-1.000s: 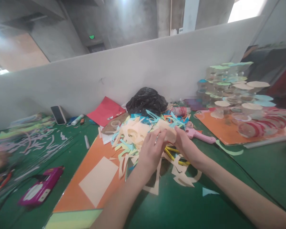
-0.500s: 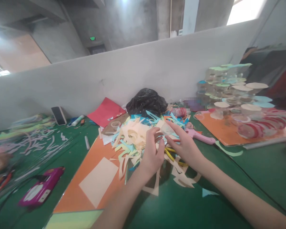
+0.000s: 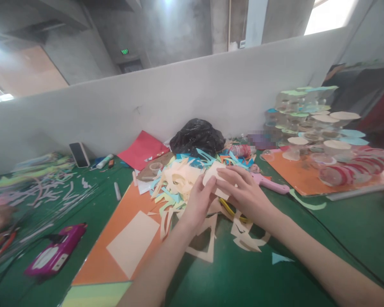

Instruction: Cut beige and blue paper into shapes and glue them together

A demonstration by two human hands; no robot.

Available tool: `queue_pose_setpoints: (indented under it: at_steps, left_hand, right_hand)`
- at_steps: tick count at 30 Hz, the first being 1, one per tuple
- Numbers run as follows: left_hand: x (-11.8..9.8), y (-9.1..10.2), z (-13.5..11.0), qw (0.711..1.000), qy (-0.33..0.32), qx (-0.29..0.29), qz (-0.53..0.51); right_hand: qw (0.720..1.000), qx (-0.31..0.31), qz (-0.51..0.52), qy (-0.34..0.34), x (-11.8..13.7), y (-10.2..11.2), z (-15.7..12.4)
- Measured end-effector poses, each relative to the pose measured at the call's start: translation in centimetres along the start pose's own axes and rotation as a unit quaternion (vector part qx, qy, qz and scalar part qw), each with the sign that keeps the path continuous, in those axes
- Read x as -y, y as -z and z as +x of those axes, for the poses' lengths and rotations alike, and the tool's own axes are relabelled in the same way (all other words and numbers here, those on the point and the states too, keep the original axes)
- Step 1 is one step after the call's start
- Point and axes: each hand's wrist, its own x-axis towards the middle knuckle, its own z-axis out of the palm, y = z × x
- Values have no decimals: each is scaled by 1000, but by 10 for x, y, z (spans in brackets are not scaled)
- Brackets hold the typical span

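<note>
Both hands meet in front of the scrap pile around a cream paper piece [image 3: 213, 171] with a rounded edge. A clear cup may sit behind it, but fingers hide most of it. My left hand [image 3: 198, 200] grips its left side, thumb laid across the front. From the right, my right hand [image 3: 246, 189] closes its fingers over the top and side. Just below are yellow scissor handles [image 3: 227, 207], partly covered by my right hand. Cut paper scraps [image 3: 179, 181] in cream, blue and green lie behind and beside my hands.
A pink glue gun [image 3: 272, 183] trails a black cord to the right. Clear cups with paper discs [image 3: 307, 115] are stacked on orange sheets [image 3: 281, 170]. Left lie a cream sheet [image 3: 134, 243] and a magenta device [image 3: 57, 251]. Behind is a black plastic bag [image 3: 196, 136].
My hands have come closer together and tightened. The held piece has turned, so its cream paper face now shows toward me. The cut-out sheet below shows more fully.
</note>
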Motion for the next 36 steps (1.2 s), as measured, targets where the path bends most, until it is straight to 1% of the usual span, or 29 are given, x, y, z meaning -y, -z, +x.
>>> queue_pose_setpoints:
  at_steps: [2,3,5,7,8,10,12,14,16,18,20,22,25,27,29,31,33,34,36]
  left_hand:
    - [-2,1,0,998,40,12,-54]
    - [-2,3,1,995,53,10,-79]
    - [-3,8,4,994,42,3,-97]
    - [-4,12,7,994,23,2,-107]
    - [-5,14,8,993,16,-5,-113]
    - [-7,17,11,992,9,-32,-124]
    - [-8,19,12,989,7,-64,-133]
    - [-9,19,13,988,4,-75,-136]
    - [-8,19,13,989,0,-64,-132]
    - [-7,19,13,991,-6,-57,-119]
    - [-7,18,13,992,-10,-67,-107]
    - [-6,17,13,992,-11,-83,-93]
    - [-3,19,15,993,-38,-106,-43]
    - [-2,22,16,987,-74,-145,9]
    - [-3,25,16,974,-109,-190,58]
    - [-6,26,15,963,-140,-217,83]
    - [-10,25,12,955,-163,-229,90]
    - [-13,24,11,952,-172,-235,92]
    - [-16,22,9,948,-182,-245,95]
  right_hand:
    - [1000,-2,1,-15,-1,3,2]
    - [1000,-7,-1,-29,-2,5,3]
    - [998,-16,-9,-65,-6,7,5]
    - [994,-4,-22,-108,-11,7,4]
    - [991,21,-24,-127,-13,7,3]
    - [982,106,-30,-153,-16,6,-1]
    - [964,204,-49,-162,-15,6,-6]
    - [944,277,-67,-168,-11,7,-9]
    - [931,313,-77,-173,-6,7,-11]
    - [924,328,-94,-173,-2,6,-11]
    - [918,336,-115,-174,0,4,-11]
    - [913,344,-112,-190,2,2,-10]
    - [908,345,-81,-224,4,1,-7]
    - [907,336,-52,-250,7,2,-5]
    - [905,310,-3,-290,10,3,-1]
    - [902,259,63,-339,13,3,2]
    - [897,190,132,-378,13,3,5]
    - [891,155,169,-393,12,3,7]
    - [863,103,250,-427,9,3,9]
